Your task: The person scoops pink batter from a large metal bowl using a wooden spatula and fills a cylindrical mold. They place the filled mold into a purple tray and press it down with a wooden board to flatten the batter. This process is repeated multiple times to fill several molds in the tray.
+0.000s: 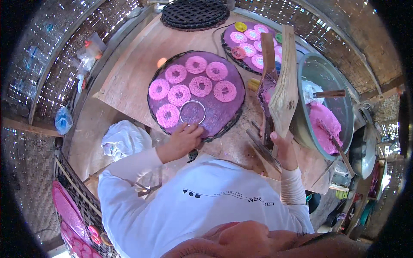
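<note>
A round tray, covered in purple sheet with a dark woven rim, lies before me with several pink lattice-like dough rings on it. At its near part, a thin metal ring rests on a bare patch of the sheet. My left hand has its fingers curled on the near edge of that metal ring. To the right, my right hand is wrapped around the lower end of a pale wooden press handle. A second, darker wooden bar stands beside it. Pink dough shows between them, partly hidden.
A large grey-green basin at the right holds pink dough, white stuff and wooden-handled tools. Behind stands another tray of pink rings with coloured round moulds. A black woven tray lies far back; a white cloth is at left.
</note>
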`<state>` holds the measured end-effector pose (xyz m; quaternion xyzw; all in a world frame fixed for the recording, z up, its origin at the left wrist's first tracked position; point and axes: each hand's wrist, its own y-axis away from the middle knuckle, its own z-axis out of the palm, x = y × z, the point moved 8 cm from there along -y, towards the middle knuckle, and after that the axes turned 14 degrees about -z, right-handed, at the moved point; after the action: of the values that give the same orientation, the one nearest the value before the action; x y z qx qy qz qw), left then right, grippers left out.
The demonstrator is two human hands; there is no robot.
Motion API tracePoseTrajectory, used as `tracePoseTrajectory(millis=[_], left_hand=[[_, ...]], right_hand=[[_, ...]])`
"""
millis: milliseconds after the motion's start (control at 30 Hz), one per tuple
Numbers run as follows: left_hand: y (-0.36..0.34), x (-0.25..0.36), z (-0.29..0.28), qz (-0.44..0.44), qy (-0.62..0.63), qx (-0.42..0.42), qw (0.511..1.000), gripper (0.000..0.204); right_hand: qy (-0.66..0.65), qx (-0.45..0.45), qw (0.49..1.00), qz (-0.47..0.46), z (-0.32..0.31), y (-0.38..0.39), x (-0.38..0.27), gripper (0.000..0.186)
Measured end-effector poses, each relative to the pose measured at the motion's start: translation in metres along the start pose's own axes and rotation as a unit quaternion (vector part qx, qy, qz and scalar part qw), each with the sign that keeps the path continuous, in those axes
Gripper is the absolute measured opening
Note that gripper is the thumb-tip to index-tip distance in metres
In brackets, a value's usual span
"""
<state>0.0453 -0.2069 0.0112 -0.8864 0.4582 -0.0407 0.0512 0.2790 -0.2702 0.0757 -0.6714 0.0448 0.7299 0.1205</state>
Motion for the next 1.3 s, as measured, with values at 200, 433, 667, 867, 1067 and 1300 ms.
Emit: tracePoseTrajectory(millis=[200,433,667,867,1067,1300], left_hand=[[0.020,-0.071,-0.028,-0.110,0.003,-0.037,0.993,0.029],[0.012,-0.080,-0.029,-0.251,0.084,0.043,0.963,0.037],[0.011,-0.061,-0.003,-0.245,0.138,0.048,0.959,0.020],[-0.008,-0.040,0.004,-0.188,0.123,0.067,0.972,0.013],[-0.026,-0.031,-0.006,-0.163,0.103,0.084,0.978,0.012],[-0.036,-0.034,-0.002,-0.155,0.104,0.046,0.981,0.021]], right_hand=[[-0.013,-0.106,0.994,0.037,0.043,-0.019,0.003,0.034],[0.014,-0.190,0.981,0.021,0.102,-0.043,-0.005,0.026],[0.021,-0.180,0.983,0.015,0.112,-0.045,-0.001,0.025],[0.032,-0.149,0.988,0.010,0.097,-0.043,0.002,0.025],[0.028,-0.132,0.991,0.017,0.083,-0.037,0.000,0.021],[0.095,-0.121,0.987,0.039,0.067,-0.032,0.005,0.021]])
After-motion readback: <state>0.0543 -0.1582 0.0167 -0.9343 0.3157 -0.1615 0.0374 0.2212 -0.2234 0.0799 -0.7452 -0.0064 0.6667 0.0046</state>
